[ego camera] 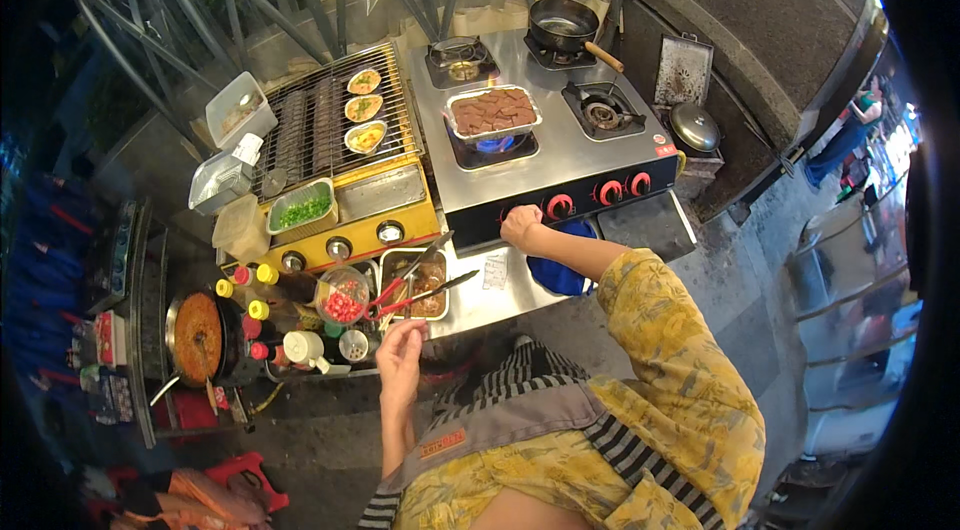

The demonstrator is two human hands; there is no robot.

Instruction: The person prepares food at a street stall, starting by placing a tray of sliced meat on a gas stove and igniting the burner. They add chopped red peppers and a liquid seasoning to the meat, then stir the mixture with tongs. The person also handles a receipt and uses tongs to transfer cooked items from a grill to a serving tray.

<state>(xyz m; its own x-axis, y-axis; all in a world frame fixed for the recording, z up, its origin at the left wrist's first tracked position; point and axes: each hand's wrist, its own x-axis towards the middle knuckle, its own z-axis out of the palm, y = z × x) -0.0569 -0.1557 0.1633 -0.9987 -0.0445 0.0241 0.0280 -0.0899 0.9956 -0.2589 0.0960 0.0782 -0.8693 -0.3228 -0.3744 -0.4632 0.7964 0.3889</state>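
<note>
My right hand grips a control knob at the left of the gas stove's front panel; the fingers hide most of the knob. On the front left burner, over a blue flame, stands a foil tray of dark brown blocks. My left hand is raised near the counter's front edge, fingers loosely bent, with nothing visible in it. Just beyond it, red-handled tongs lie across a metal tray of sauced food. Beside them is a plastic cup of chopped red chillies.
A yellow grill at the left holds three filled shells and a tub of chopped green onion. Sauce bottles crowd the near left. A wok sits on the back right burner. A blue cloth lies below the knobs.
</note>
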